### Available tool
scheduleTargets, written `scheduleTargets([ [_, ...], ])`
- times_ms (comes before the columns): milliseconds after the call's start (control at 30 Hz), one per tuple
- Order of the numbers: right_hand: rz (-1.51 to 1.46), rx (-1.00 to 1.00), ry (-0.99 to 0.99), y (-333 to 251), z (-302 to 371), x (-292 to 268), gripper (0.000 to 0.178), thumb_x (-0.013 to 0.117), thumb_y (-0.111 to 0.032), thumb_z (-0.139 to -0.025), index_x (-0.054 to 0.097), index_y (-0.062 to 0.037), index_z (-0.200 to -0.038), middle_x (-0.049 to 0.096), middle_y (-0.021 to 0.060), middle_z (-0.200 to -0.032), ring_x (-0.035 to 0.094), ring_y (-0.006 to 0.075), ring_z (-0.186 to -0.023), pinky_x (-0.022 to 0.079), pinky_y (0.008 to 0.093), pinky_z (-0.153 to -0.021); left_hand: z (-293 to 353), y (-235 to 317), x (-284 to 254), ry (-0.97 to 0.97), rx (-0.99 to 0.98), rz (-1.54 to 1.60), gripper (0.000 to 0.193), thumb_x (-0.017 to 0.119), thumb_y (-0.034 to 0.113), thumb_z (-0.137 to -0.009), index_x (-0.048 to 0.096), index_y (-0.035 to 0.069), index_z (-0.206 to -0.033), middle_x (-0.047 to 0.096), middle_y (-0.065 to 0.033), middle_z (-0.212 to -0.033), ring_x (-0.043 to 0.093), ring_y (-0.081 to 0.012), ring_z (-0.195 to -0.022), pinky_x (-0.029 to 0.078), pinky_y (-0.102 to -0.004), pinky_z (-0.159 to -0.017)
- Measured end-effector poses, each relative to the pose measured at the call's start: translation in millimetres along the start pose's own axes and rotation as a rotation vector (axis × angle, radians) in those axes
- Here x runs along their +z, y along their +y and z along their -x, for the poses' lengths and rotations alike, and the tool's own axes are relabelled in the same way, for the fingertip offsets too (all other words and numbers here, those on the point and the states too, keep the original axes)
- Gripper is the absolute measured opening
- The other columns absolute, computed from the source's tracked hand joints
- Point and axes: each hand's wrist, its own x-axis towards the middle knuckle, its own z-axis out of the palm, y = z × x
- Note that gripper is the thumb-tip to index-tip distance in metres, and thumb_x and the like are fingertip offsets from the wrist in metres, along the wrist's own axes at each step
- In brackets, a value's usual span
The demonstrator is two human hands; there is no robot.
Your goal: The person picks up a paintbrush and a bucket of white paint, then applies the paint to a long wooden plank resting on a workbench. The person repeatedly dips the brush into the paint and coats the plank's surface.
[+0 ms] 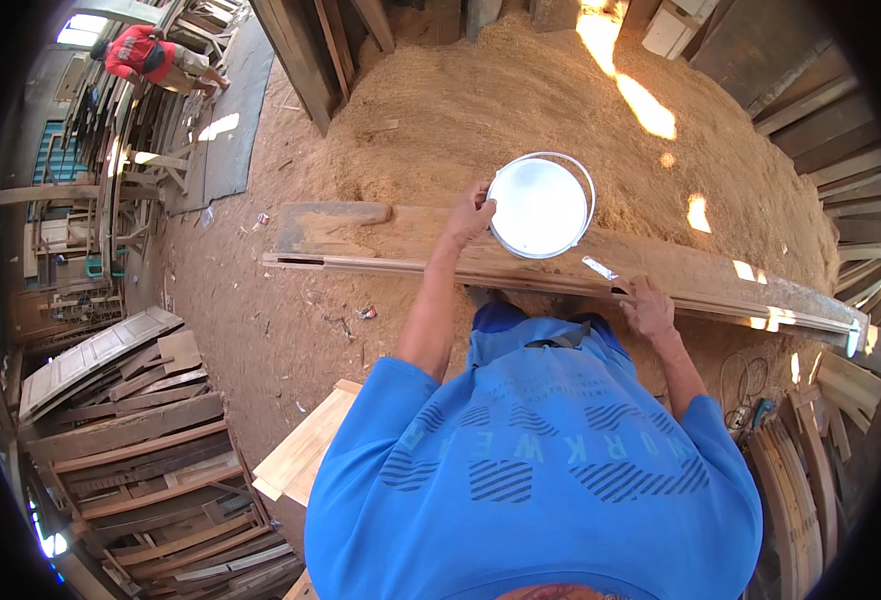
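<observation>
My left hand (470,215) is closed on the left rim of a round white bucket (538,208), whose thin wire handle stands out along its upper right side. The bucket is over a wide, worn plank (420,230). Lower right of it, my right hand (648,308) grips the dark handle of a putty knife (598,268). The knife's flat, shiny blade points up and left, toward the bucket, apart from it. Long narrow wooden strips (390,265) run along the plank's near edge, just beneath the knife.
A sawdust heap (430,110) spreads beyond the plank. Pale boards (310,440) lie by my left elbow. Stacked timber (150,440) fills the lower left; more boards (795,490) lean at lower right, near a corded tool (762,412). A person in red (145,55) is far upper left.
</observation>
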Motion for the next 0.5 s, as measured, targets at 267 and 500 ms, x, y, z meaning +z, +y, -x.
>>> scheduleTargets([
  [267, -0.536, 0.221, 0.235, -10.2, -89.4, -7.6, 0.035, 0.058, -0.035, -0.095, 0.067, -0.0012, -0.099, 0.066, 0.0196, -0.081, 0.065, 0.0345, -0.079, 0.048, 0.0437, -0.073, 10.9, 16.3, 4.9, 0.149, -0.083, -0.191, 0.042, 0.057, 0.012, -0.092, 0.057, 0.002, -0.133, 0.069, -0.0124, -0.093, 0.067, -0.017, -0.077, 0.056, -0.0314, -0.071],
  [500, -0.992, 0.217, 0.016, -61.9, -166.7, 28.9, 0.034, 0.068, -0.029, -0.089, 0.069, 0.0043, -0.094, 0.066, 0.0061, -0.077, 0.059, 0.0145, -0.069, 0.046, 0.0335, -0.062, 2.1, -2.6, 4.6, 0.18, -0.039, -0.133, 0.044, 0.058, 0.015, -0.093, 0.057, 0.009, -0.136, 0.064, -0.0057, -0.074, 0.058, -0.0121, -0.06, 0.049, -0.0307, -0.057],
])
